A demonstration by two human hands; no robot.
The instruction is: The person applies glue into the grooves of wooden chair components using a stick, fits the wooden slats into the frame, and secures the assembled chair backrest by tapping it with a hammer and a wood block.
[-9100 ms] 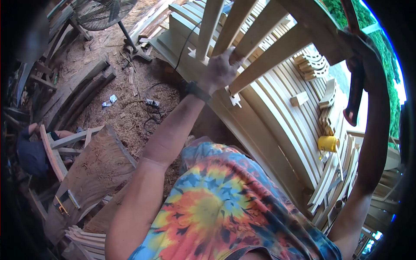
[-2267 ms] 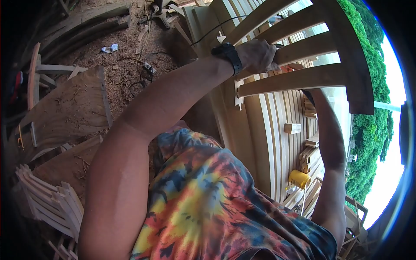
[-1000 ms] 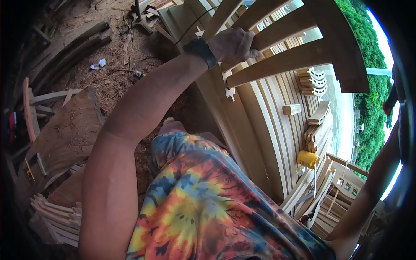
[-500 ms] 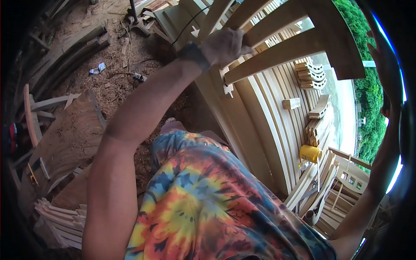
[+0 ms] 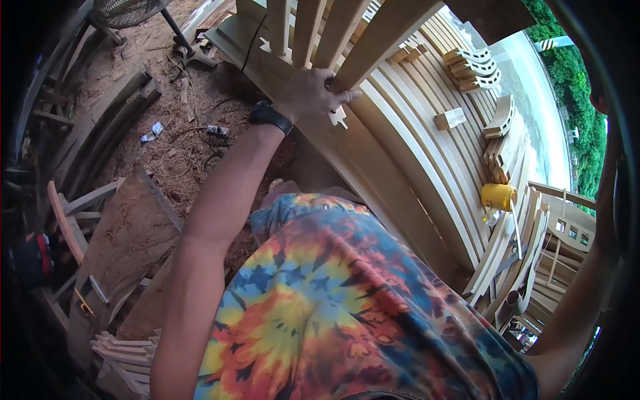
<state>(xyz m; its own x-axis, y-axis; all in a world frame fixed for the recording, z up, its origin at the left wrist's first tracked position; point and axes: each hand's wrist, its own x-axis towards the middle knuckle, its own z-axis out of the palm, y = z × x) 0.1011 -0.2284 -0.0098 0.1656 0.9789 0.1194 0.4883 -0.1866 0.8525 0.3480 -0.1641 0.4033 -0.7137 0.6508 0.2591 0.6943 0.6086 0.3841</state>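
Note:
My left hand [image 5: 313, 97], with a black band on the wrist, is at the lower ends of several wooden slats [image 5: 387, 40]. Its thumb and finger sit around the end of the rightmost slat, just above a long wooden rail [image 5: 380, 153]. A small notched white piece [image 5: 339, 117] shows beside the hand on the rail. At the top right the slats run up towards a broad wooden board [image 5: 493, 20]. My right arm [image 5: 567, 333] reaches up along the right edge, and its hand is out of sight.
Long curved strips [image 5: 427, 140] lie side by side, bearing a small wood block [image 5: 449, 119] and stacked slotted pieces [image 5: 473, 70]. A yellow container [image 5: 499, 197] stands farther right. Shavings cover the floor [image 5: 173, 160], with a fan [image 5: 127, 10] and a leaning plywood sheet [image 5: 127, 247].
The slats and broad board have swung up, bringing the slats closer to upright. My left hand has shifted down and left to their ends. My right hand has left the view.

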